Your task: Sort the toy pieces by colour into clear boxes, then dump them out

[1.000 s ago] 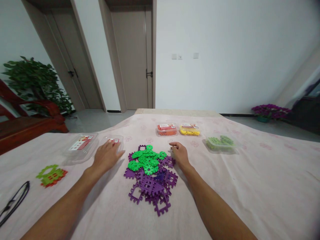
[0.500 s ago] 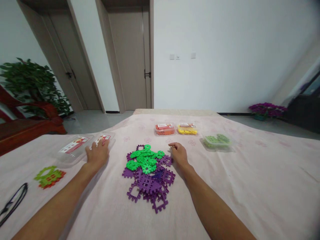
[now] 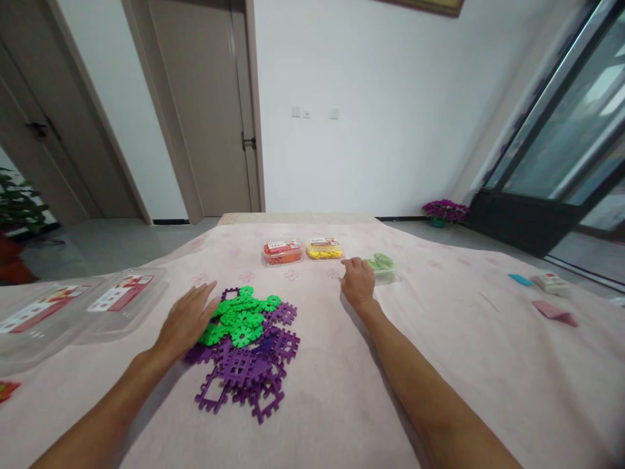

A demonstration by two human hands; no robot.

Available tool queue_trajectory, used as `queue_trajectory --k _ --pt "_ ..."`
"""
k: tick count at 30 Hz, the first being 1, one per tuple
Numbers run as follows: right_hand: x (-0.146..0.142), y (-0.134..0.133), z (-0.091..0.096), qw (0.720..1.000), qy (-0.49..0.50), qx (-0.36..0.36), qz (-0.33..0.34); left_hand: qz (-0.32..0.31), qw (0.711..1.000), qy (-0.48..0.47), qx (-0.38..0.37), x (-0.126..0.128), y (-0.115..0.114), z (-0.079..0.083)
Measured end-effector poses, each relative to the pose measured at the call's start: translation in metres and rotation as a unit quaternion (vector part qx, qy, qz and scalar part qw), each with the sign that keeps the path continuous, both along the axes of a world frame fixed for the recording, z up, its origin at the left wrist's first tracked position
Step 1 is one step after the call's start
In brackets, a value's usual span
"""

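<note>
My left hand point(image 3: 188, 319) is open, its fingers stretched out, at the left side of a heap of bright green flower-shaped discs point(image 3: 239, 316). The discs lie on top of square purple interlocking pieces point(image 3: 239, 368). Farther out, my right hand point(image 3: 358, 281) has its fingers bent over the left end of a clear plastic box of light green pieces point(image 3: 383, 264). The hand hides that end of the box, and the grip itself is partly covered. Left of it stand a box of yellow pieces point(image 3: 325, 250) and a box of orange-red pieces point(image 3: 283, 253).
Two clear plastic containers point(image 3: 122, 293) with printed labels lie on the left of the pink tablecloth point(image 3: 336, 404). An orange-red piece point(image 3: 7, 389) shows at the left edge. At the right are a blue item point(image 3: 521, 280), a pink cloth-like piece point(image 3: 554, 312) and a whitish packet point(image 3: 551, 284).
My view has turned right. My left hand has left the clear container and come to the green heap. My right hand has moved from beside the heap to the light green box.
</note>
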State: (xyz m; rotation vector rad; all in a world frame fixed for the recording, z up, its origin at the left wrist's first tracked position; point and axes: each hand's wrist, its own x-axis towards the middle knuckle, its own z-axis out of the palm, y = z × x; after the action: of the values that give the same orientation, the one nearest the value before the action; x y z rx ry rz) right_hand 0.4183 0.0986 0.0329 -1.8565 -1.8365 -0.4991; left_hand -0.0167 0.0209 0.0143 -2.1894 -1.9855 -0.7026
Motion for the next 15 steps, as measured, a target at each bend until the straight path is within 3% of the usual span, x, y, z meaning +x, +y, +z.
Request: queue_trajectory --k 4,7,10,15 --pt "0.019 0.0 0.008 0.998 -0.051 0.014 -0.033 -0.068 0.991 -0.062 -0.093 0.044 -0.001 0.001" --pt "0.036 0.005 0.009 0.994 -0.066 -0.033 -0.075 -0.111 0.983 -0.004 -0.144 0.075 -0.021 0.015" --pt "0.046 0.01 0.01 0.99 -0.084 -0.078 -0.077 -0.152 0.976 0.052 -0.144 0.106 -0.048 0.028" --pt "0.031 0.006 0.022 0.991 -0.103 -0.079 -0.031 -0.178 0.968 0.076 -0.159 0.122 -0.073 0.033"
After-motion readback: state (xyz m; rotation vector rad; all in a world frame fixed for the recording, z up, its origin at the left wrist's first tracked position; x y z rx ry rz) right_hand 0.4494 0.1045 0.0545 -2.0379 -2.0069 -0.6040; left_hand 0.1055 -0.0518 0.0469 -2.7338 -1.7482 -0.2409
